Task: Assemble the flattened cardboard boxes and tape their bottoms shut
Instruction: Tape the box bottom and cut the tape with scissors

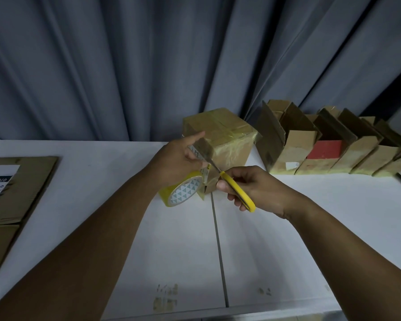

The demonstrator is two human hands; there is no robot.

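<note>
An assembled cardboard box (227,144) stands bottom-up on the white table (102,181), its top face crossed with yellowish tape. My left hand (178,161) grips a yellow tape roll (183,192) in front of the box, with a strip of tape (203,147) stretched from the roll up toward the box. My right hand (248,186) holds yellow-handled scissors (235,187), whose blades reach the tape strip just right of the left hand's fingers.
A row of several assembled boxes (329,149) with open flaps lines the back right, one showing a red face. Flattened cardboard (12,198) with a white label lies at the left edge. A grey curtain (148,66) hangs behind the table. A seam runs down the table's middle.
</note>
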